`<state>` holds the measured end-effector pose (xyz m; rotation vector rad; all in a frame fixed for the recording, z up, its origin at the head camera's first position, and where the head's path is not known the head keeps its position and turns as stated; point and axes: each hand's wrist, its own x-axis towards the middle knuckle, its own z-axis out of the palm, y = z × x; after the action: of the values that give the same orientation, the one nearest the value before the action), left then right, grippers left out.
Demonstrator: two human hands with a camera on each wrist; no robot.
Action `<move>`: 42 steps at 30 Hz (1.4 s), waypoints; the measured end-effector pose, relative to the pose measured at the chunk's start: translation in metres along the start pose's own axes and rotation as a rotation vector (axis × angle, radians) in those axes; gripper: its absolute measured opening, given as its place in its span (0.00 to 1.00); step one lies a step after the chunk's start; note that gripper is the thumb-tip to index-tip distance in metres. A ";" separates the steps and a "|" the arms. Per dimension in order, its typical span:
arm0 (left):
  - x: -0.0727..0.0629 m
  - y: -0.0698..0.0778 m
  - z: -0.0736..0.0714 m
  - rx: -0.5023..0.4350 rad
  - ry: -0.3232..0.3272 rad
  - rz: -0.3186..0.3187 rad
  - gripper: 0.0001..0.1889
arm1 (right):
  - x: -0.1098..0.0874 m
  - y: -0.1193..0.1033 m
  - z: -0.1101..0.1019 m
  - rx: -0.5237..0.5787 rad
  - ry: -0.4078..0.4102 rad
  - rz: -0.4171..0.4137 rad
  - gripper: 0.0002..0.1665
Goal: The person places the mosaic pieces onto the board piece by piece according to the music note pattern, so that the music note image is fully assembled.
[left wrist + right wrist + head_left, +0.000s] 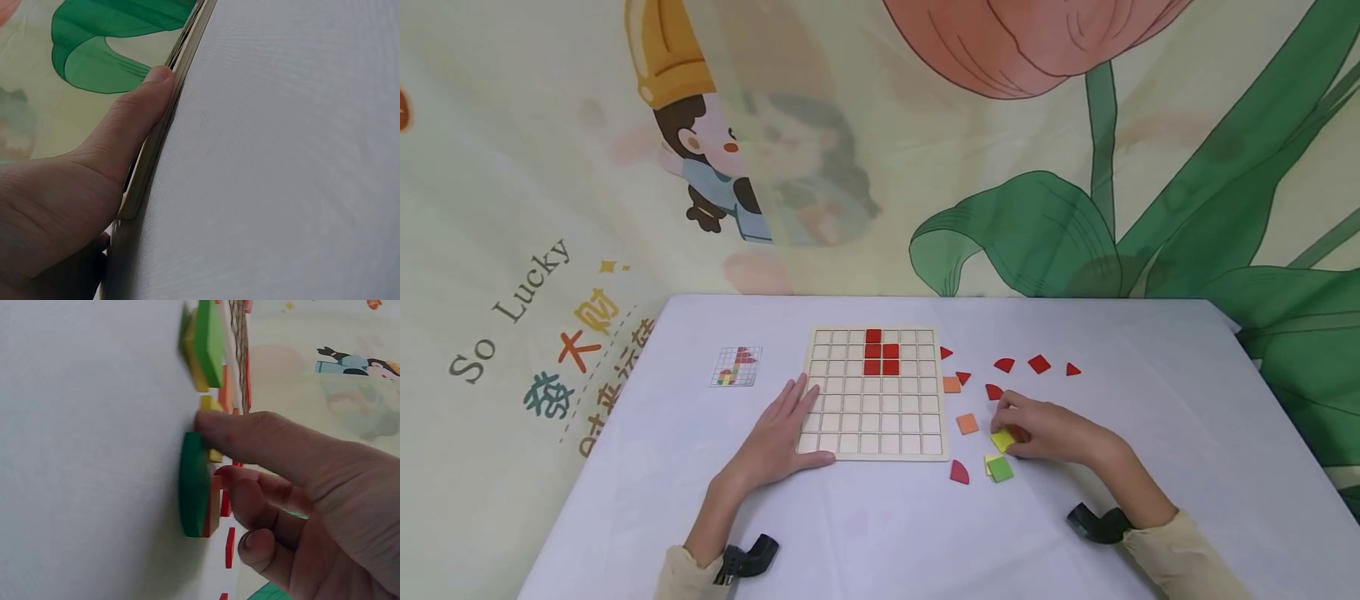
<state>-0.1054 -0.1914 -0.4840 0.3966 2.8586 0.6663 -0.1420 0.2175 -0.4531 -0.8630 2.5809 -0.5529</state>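
Backdrop (850, 275) with printed flower and leaves stands behind your table (625, 517), which is covered with white cloth. On it lies the pale grid board (872, 417), flat, in front of you. Your left hand (771, 437) is spread and relaxed at the left side of this board; its fingers rest on the left edge and its thumb touches the near edge, and it does not clench anything. Your right hand (1048, 429) is to the right of the board, with thumb and finger bent, and they pinch a yellow tile (1002, 441); I cannot tell if this tile is lifted from the cloth. Beyond the board's left side lies a small pattern card (736, 367). Five red squares (891, 367) sit in the grid near the far edge, three in one column and two in the next column to the right. Nearer to you than the yellow tile, a green tile (1000, 469) partly covers another yellow piece (989, 465). Beside your right thumb, the right wrist view shows a dark green piece (194, 487) against an orange piece (214, 506). The smallest are red triangles (1072, 369), lying beyond your right hand and near the board's right edge
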 end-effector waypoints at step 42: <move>0.000 0.000 -0.002 0.026 -0.009 -0.002 0.56 | 0.134 -0.131 0.045 -0.225 0.155 -0.323 0.06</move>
<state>-0.1061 -0.1920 -0.4819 0.3994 2.8620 0.6260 -0.1576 0.0256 -0.4580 -1.3794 2.6948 -0.4351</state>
